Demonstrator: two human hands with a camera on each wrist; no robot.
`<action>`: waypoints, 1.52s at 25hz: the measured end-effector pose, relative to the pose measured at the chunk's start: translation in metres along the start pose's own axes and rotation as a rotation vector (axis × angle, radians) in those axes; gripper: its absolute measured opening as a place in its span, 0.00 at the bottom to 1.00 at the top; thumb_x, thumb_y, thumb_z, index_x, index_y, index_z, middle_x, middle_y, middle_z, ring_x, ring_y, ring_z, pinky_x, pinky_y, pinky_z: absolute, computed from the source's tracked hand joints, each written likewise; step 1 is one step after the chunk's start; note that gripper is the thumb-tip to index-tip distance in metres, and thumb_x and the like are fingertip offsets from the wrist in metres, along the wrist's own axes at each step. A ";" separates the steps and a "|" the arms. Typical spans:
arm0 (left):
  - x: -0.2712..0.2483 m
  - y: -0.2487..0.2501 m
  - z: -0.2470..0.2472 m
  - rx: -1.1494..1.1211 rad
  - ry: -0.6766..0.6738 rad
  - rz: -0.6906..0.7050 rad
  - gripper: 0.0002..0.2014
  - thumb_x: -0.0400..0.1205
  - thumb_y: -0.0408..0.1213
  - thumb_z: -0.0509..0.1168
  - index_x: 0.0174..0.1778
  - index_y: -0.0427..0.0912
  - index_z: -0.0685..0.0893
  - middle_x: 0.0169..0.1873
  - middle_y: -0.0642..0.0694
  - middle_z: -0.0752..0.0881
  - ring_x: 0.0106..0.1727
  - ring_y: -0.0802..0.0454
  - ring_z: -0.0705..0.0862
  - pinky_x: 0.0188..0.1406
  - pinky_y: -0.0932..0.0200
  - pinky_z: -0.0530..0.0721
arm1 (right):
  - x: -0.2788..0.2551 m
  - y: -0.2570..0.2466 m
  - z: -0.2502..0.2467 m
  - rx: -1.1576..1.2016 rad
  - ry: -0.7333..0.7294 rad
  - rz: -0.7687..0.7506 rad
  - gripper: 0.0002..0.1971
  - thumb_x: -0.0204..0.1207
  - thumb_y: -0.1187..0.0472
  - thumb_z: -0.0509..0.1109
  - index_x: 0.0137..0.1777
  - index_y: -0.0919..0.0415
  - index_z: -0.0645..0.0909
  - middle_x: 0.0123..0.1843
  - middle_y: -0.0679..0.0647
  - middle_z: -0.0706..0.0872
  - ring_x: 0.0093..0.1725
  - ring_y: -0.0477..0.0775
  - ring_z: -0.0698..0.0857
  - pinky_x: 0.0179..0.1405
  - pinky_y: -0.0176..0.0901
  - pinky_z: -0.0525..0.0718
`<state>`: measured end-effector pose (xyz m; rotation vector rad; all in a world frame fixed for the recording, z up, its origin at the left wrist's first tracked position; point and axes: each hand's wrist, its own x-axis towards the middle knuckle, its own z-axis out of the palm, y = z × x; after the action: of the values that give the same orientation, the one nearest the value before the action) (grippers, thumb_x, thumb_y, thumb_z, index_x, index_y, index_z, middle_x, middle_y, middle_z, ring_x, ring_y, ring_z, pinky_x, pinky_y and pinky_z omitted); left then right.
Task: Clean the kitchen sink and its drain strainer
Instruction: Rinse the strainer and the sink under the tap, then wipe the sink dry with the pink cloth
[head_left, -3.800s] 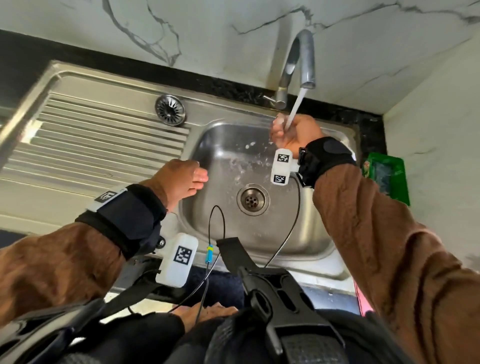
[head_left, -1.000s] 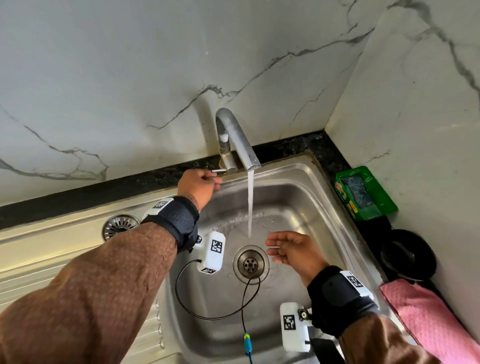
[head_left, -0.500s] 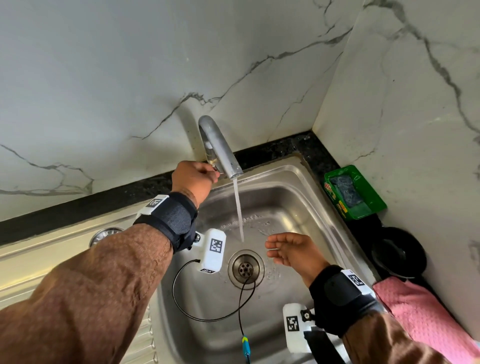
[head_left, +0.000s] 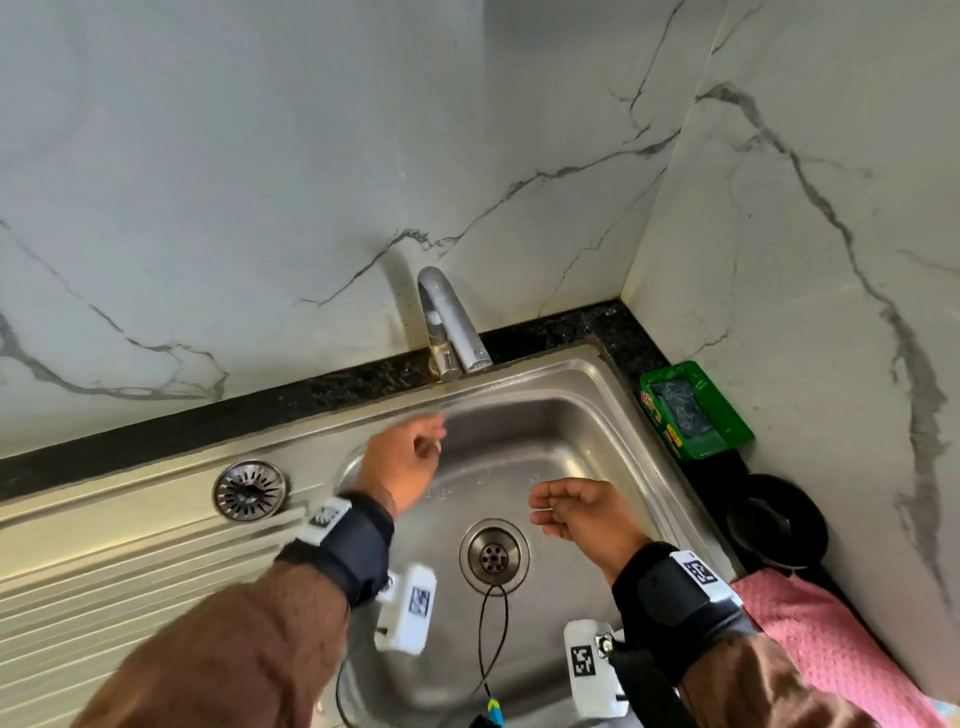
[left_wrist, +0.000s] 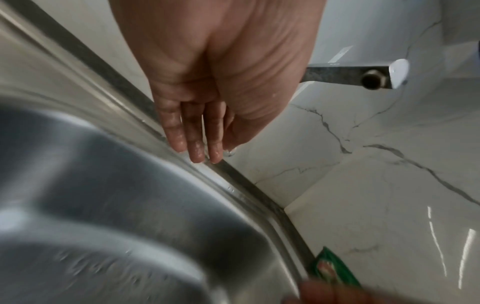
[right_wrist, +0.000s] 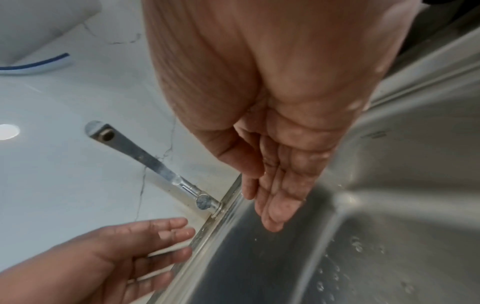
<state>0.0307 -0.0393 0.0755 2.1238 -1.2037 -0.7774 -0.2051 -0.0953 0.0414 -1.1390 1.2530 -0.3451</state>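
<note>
Over the sink (head_left: 613, 410), both hands hang empty w/ wet fingers loosely straight: left hand (head_left: 402, 467) near the back rim below the tap (head_left: 451, 322), right hand (head_left: 582, 512) just right of the drain (head_left: 493, 555). Drain strainer (head_left: 249, 489) sits on the drainboard, left of the basin.

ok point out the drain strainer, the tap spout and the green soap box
drain strainer (head_left: 249, 490): head view, centre of its slotted disc
tap spout (head_left: 457, 325): head view, middle of the curved tube
green soap box (head_left: 730, 415): head view, right rim
</note>
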 end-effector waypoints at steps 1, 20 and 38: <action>-0.020 -0.006 0.006 -0.011 -0.019 -0.024 0.19 0.84 0.34 0.65 0.70 0.54 0.80 0.63 0.59 0.86 0.51 0.63 0.86 0.59 0.68 0.81 | -0.007 -0.003 0.002 -0.038 -0.011 -0.026 0.17 0.78 0.75 0.59 0.52 0.61 0.88 0.52 0.58 0.92 0.49 0.55 0.92 0.50 0.43 0.89; -0.169 -0.013 -0.014 0.235 0.079 0.025 0.45 0.77 0.62 0.66 0.84 0.64 0.47 0.53 0.68 0.87 0.72 0.58 0.77 0.81 0.27 0.39 | -0.107 -0.027 0.024 -0.652 -0.072 -0.361 0.14 0.67 0.59 0.82 0.50 0.47 0.86 0.47 0.47 0.90 0.44 0.43 0.88 0.49 0.34 0.86; -0.164 0.006 0.054 0.353 -0.211 0.258 0.49 0.78 0.55 0.69 0.85 0.61 0.39 0.86 0.57 0.41 0.87 0.53 0.47 0.82 0.29 0.46 | -0.094 0.017 -0.028 -0.669 -0.014 -0.384 0.18 0.70 0.61 0.78 0.57 0.40 0.84 0.68 0.44 0.84 0.67 0.45 0.83 0.71 0.44 0.78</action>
<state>-0.0815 0.0923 0.0776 2.1317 -1.8000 -0.7268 -0.2675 -0.0307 0.0834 -1.9622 1.1619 -0.1979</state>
